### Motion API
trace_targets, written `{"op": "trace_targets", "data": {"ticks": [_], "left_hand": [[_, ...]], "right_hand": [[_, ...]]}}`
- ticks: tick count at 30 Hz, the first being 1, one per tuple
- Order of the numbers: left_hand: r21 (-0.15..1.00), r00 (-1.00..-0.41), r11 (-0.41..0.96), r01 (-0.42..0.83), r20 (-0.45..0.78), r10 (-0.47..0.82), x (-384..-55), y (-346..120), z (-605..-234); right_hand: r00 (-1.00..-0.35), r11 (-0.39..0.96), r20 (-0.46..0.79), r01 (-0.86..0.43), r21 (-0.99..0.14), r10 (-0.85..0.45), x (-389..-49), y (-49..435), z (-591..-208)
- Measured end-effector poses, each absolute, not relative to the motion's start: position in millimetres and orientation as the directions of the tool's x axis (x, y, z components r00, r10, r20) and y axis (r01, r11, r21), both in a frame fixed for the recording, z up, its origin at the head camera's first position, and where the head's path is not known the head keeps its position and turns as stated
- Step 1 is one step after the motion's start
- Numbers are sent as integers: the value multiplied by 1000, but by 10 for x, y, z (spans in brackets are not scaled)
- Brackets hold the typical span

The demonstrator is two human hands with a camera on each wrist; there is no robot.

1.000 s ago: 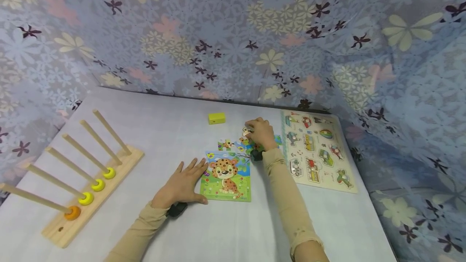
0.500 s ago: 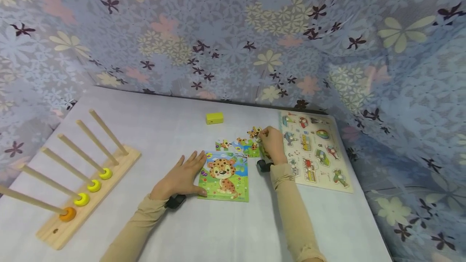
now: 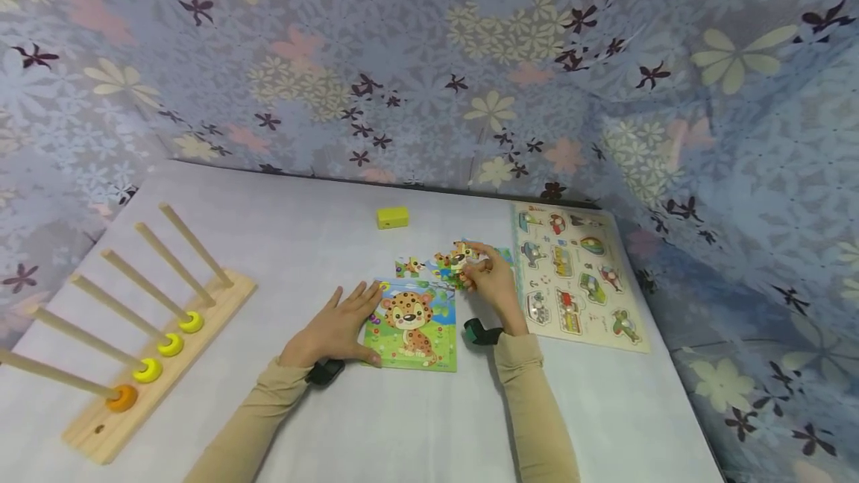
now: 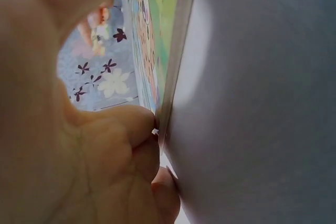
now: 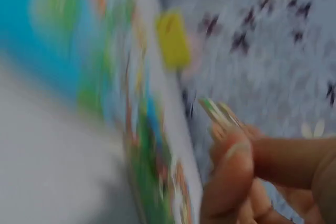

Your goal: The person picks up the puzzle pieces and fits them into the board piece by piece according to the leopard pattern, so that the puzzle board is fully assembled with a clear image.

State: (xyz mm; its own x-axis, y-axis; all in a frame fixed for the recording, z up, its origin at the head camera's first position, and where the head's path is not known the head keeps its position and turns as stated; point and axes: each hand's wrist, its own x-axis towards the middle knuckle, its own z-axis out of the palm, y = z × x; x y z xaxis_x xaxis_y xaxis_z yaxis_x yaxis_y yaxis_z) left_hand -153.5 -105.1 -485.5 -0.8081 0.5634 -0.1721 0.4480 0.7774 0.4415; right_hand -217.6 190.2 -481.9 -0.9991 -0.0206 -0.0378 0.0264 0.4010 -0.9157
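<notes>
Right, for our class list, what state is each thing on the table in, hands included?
Leopard board: lying flat
Left hand: touching the leopard board's left edge
Right hand: pinching a puzzle piece
Puzzle piece: held
Loose pieces: lying beyond the leopard board, partly hidden
Yellow block: lying apart
Peg stand: four pegs ringed, two bare
Vehicle board: lying flat

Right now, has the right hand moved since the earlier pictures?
Yes: in the head view, the right hand has shifted down the picture, against the yellow block.
</notes>
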Motion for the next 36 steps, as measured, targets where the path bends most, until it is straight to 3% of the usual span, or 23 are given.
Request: {"op": "trace_targets", "data": {"ticks": [5,8,15,22,29,36], "left_hand": [[450,-810,777,440,-174,559,-1541,-1066,-4885],[442,-813,783,438,-176,555,-1540,-1066,-4906],[438,-815,787,434,-182,550,-1526,-1075,-4915],[435,-815,781,448,-160,556,-1521,-1067,-4888],[432,-816,780,454,-151,558,-1529,-1067,-4893],[468,-806,746,475,-108,581,-1512,-1085,-4883]], "right_hand": [[-945,422,-153,18,-906,-289,-2003,1617,-4789],[-906,485,-188,-22,-874,-380,-1923,1487,-4817],[-920,624,-235,-13,-781,-314,-1851,1323,-4833],[-947,746,-167,-101,-659,-276,-1800,1238,-4783],[-952,777,-106,-165,-607,-286,-1798,1227,-4784],[-933,753,-143,-168,-636,-329,-1839,1280,-4747]]}}
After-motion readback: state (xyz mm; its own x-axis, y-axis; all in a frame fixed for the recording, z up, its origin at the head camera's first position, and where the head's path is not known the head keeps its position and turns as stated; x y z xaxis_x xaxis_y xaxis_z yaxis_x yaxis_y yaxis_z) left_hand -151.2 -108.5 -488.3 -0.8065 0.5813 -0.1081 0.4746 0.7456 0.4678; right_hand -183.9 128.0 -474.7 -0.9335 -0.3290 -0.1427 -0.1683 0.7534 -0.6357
